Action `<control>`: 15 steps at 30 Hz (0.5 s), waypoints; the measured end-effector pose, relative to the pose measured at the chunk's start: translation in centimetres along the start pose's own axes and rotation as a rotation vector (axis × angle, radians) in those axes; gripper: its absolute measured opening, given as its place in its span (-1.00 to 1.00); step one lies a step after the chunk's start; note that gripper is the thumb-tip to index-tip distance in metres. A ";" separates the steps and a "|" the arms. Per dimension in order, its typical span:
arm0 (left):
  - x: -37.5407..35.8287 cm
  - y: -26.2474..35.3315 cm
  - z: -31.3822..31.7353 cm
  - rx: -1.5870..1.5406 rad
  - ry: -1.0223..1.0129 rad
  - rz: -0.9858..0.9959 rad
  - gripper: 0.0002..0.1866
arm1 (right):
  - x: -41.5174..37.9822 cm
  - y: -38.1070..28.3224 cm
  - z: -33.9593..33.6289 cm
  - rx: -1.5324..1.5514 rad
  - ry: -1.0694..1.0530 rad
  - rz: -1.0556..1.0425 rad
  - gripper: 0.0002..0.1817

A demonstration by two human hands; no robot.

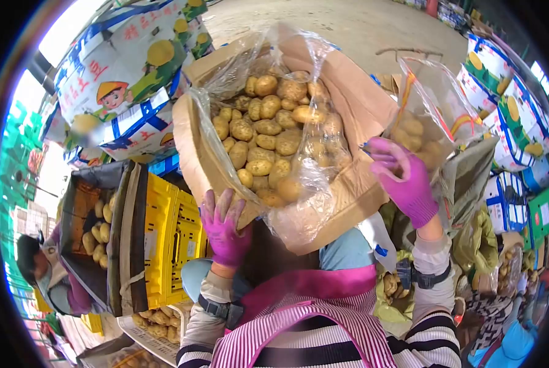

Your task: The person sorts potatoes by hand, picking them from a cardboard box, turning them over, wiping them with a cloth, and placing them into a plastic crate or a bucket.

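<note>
An open cardboard box (204,156) lined with clear plastic holds many potatoes (265,126) in front of me. My left hand (224,227), in a purple glove, rests with spread fingers against the box's near left edge. At the right flap, my right hand (404,179), gloved alike, has thumb and fingers bent towards each other, with a small dark tip showing at the fingertips; what it is I cannot make out. The liner (314,196) hangs over the near right side of the box. A clear bag with potatoes (412,135) stands beyond my right hand.
Yellow crates (173,236) and a dark-lined box of potatoes (72,214) stand at the left. Printed sacks (124,67) are piled behind them, and others (501,104) at the right. A person (53,276) is at the far left, another (514,337) at the lower right.
</note>
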State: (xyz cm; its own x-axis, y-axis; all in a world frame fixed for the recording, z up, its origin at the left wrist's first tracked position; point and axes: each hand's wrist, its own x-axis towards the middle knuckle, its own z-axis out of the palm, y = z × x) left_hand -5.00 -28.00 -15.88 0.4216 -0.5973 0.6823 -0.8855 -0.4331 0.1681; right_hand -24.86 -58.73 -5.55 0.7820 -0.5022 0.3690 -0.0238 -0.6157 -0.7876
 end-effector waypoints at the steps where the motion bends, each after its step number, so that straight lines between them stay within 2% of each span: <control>1: -0.1 -0.1 0.3 -0.015 0.034 -0.005 -0.49 | 2.2 -1.4 1.4 -0.055 -0.086 -0.076 -0.60; 4: -0.4 -0.5 0.3 -0.031 0.038 -0.025 -0.51 | 9.9 -1.4 6.3 -0.301 -0.292 -0.319 -0.55; 6: -0.7 -1.2 0.4 -0.057 0.017 -0.028 -0.51 | 16.1 0.4 10.3 -0.407 -0.500 -0.174 -0.50; 8: -0.5 -1.3 -0.8 -0.104 -0.042 -0.051 -0.51 | 21.3 3.9 14.8 -0.560 -0.575 -0.129 -0.52; 11: -1.0 -2.1 -0.6 -0.180 -0.077 -0.067 -0.50 | 24.0 7.4 19.6 -0.885 -0.532 -0.122 -0.51; 14: -0.7 -2.6 -1.6 -0.251 -0.145 -0.086 -0.54 | 25.5 11.2 24.5 -1.232 -0.365 -0.190 -0.48; 15: -0.7 -2.6 -2.0 -0.266 -0.161 -0.092 -0.55 | 26.0 9.9 24.8 -1.228 -0.482 -0.103 -0.48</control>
State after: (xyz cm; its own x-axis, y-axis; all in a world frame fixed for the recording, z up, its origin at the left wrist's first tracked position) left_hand -3.34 -25.15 -15.36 0.5085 -0.6721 0.5382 -0.8535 -0.3108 0.4183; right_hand 10.71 -62.83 -16.04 0.9498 -0.3126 -0.0124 -0.2965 -0.9120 0.2834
